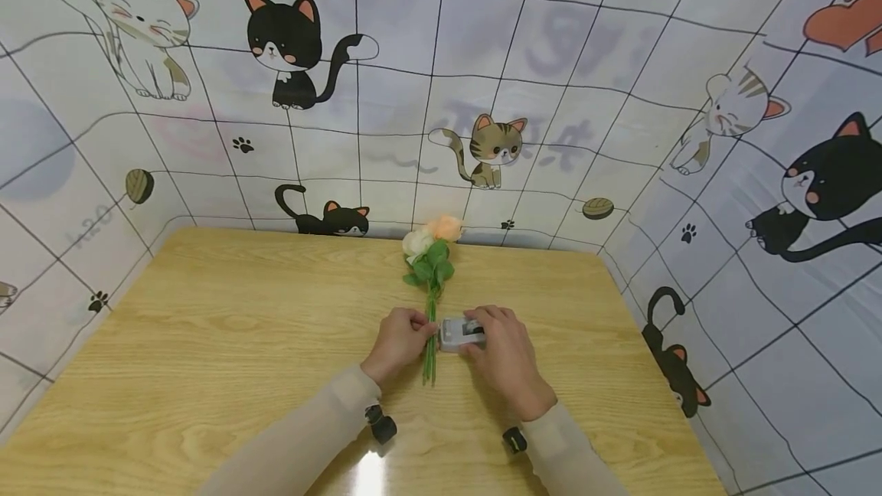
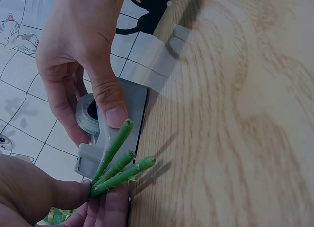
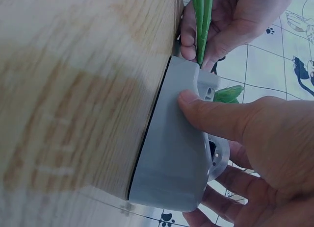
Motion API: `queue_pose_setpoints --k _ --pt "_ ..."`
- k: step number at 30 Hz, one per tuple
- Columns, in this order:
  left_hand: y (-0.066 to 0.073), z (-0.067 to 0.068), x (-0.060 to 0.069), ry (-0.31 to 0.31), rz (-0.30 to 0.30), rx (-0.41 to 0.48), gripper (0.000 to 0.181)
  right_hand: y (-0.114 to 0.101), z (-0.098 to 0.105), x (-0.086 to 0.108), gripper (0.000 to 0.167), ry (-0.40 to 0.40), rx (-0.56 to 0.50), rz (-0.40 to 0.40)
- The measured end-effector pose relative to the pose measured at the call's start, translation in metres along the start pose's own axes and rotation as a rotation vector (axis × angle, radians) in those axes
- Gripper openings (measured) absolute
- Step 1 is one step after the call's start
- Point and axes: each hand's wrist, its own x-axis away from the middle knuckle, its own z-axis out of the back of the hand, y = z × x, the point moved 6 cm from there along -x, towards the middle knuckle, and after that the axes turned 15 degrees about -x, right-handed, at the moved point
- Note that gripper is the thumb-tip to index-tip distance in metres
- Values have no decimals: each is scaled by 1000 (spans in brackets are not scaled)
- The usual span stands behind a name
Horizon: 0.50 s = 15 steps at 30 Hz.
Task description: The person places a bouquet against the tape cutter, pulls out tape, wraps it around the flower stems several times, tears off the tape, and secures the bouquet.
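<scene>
My left hand (image 1: pixel 398 341) pinches the green stems (image 1: pixel 430 335) of a small bunch of artificial flowers between thumb and fingers. Three cut stem ends (image 2: pixel 128 161) stick out of that grip in the left wrist view. At the top of the bunch are a cream bloom (image 1: pixel 416 243), a peach bloom (image 1: pixel 446 228) and green leaves (image 1: pixel 436 262). Just right of the stems, a grey tape dispenser (image 3: pixel 169 143) stands on the table. Around its sides my right hand (image 1: pixel 506 350) holds it, thumb on the near face. A roll of clear tape (image 2: pixel 87 114) sits in it.
The wooden table (image 1: pixel 276 312) spreads out on both sides of the hands. Behind it and to the right hangs a white cloth (image 1: pixel 400 98) with a grid and cartoon cats. Black straps with small devices (image 1: pixel 381 425) sit on both wrists.
</scene>
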Motion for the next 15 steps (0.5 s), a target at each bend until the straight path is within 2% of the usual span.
queue_pose_setpoints --k 2,6,10,12,15 --pt "-6 -4 -4 -17 17 17 20 0 0 1 61 -4 -6 -9" --pt "-14 -8 -8 -35 0 29 23 0 0 2 65 -15 -31 -32" --pt "-12 -5 -7 -39 16 53 18 0 1 4 63 -7 -75 -38" --pt "-3 1 2 -43 31 76 17 0 2 6 62 3 -96 -35" --pt "11 11 17 -45 14 100 20 -1 3 8 58 16 -121 -29"
